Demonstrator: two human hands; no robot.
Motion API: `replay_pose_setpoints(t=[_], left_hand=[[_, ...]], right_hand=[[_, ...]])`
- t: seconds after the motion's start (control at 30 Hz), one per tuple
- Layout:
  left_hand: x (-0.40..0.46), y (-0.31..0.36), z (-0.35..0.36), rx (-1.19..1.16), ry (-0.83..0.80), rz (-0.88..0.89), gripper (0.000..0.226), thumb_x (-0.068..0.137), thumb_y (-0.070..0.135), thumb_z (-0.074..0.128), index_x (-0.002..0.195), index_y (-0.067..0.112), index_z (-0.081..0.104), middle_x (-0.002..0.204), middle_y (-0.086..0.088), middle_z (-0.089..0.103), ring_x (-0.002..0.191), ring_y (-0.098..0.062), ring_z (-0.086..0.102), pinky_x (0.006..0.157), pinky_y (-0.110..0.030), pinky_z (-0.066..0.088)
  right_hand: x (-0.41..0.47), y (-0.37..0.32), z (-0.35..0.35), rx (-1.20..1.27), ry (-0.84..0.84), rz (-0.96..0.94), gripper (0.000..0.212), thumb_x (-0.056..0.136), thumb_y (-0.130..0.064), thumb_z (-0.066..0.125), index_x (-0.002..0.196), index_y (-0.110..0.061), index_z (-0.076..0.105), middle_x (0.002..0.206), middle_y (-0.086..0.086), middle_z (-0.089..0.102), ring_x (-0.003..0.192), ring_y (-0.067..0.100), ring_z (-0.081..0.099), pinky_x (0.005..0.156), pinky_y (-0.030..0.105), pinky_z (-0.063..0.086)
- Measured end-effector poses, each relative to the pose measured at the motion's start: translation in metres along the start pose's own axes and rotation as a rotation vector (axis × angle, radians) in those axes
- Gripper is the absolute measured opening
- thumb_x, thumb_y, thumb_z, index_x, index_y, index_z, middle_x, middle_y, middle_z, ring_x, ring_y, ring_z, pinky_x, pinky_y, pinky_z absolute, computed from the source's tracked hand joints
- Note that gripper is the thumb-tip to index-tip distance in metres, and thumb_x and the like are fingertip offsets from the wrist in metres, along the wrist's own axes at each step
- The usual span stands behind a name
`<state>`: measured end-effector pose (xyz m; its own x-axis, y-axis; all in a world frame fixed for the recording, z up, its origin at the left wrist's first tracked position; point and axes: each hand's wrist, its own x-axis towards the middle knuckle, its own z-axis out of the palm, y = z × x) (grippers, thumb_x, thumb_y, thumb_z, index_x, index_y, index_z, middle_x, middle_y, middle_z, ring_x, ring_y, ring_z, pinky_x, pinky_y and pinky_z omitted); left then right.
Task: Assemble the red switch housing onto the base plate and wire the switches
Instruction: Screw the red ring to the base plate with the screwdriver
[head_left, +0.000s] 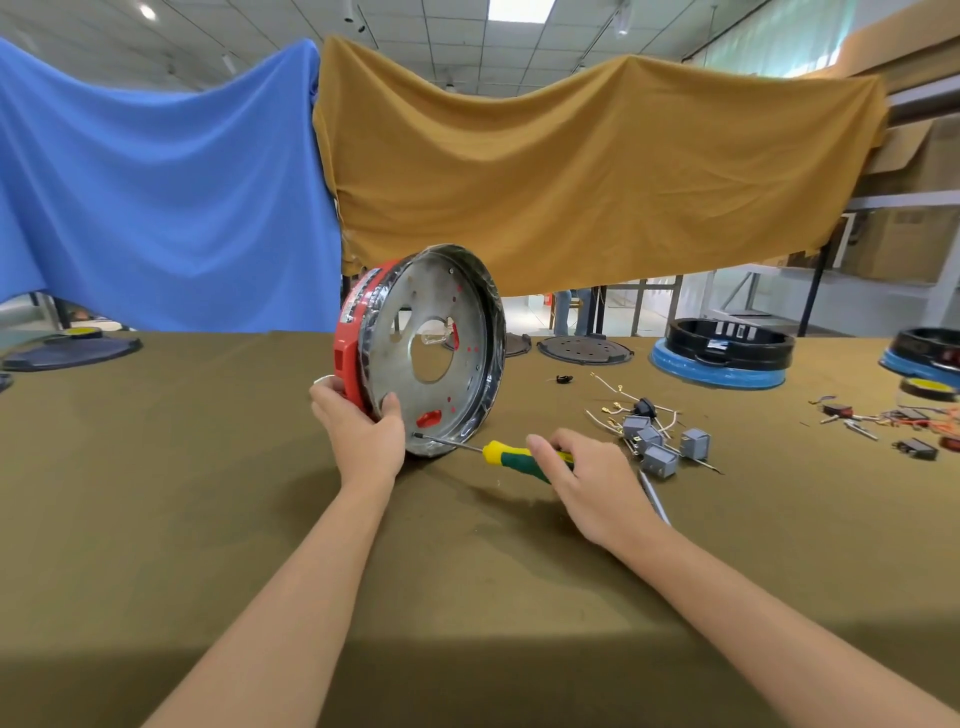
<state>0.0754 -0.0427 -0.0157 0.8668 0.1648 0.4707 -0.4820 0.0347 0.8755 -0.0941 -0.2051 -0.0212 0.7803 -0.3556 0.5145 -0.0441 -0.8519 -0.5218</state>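
A round metal base plate (415, 306) stands on its edge on the olive table, its hollow side facing right. The red switch housing (349, 343) sits against its left side. My left hand (363, 421) grips the lower rim, fingers over the red housing and thumb on the metal. My right hand (587, 473) holds a yellow-green screwdriver (514, 454) by its handle. The screwdriver's tip touches a screw low on the plate's inner face. Several grey switches with wires (657, 447) lie just right of my right hand.
Black housings on blue bases (727, 353) stand at the back right, and dark round plates (584, 349) lie behind the work. More switches and red wires (893, 421) are scattered at the far right. A dark plate (72, 351) lies at the far left. Blue and mustard cloths hang behind.
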Motion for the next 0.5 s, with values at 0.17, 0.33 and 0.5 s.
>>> replay_pose_setpoints(t=[0.17, 0.33, 0.5], left_hand=[[0.0026, -0.001, -0.002, -0.086, 0.058, -0.111, 0.042, 0.086, 0.003, 0.064, 0.108, 0.02, 0.032, 0.123, -0.009, 0.041, 0.103, -0.021, 0.055, 0.1, -0.038, 0.048], [0.0003, -0.0006, 0.0004, 0.009, 0.007, 0.008, 0.044, 0.087, 0.005, 0.066, 0.108, 0.02, 0.03, 0.117, -0.002, 0.034, 0.088, -0.002, 0.049, 0.086, -0.023, 0.043], [-0.0003, -0.0017, -0.0003, 0.006, 0.035, -0.023, 0.044, 0.087, 0.004, 0.065, 0.107, 0.021, 0.031, 0.115, 0.0, 0.034, 0.086, 0.008, 0.049, 0.078, -0.013, 0.039]], right_hand=[[-0.0027, -0.0024, -0.0033, 0.157, -0.025, -0.132, 0.027, 0.088, -0.016, 0.069, 0.106, -0.023, 0.05, 0.101, -0.006, 0.048, 0.088, 0.005, 0.051, 0.07, 0.013, 0.04], [-0.0015, -0.0031, -0.0024, 0.023, -0.009, -0.039, 0.032, 0.097, -0.042, 0.056, 0.088, -0.013, 0.064, 0.072, 0.006, 0.063, 0.068, 0.021, 0.057, 0.06, 0.029, 0.04], [-0.0017, -0.0035, -0.0014, 0.119, -0.041, -0.069, 0.022, 0.095, -0.041, 0.06, 0.101, -0.02, 0.058, 0.092, -0.003, 0.06, 0.082, 0.009, 0.056, 0.069, 0.021, 0.044]])
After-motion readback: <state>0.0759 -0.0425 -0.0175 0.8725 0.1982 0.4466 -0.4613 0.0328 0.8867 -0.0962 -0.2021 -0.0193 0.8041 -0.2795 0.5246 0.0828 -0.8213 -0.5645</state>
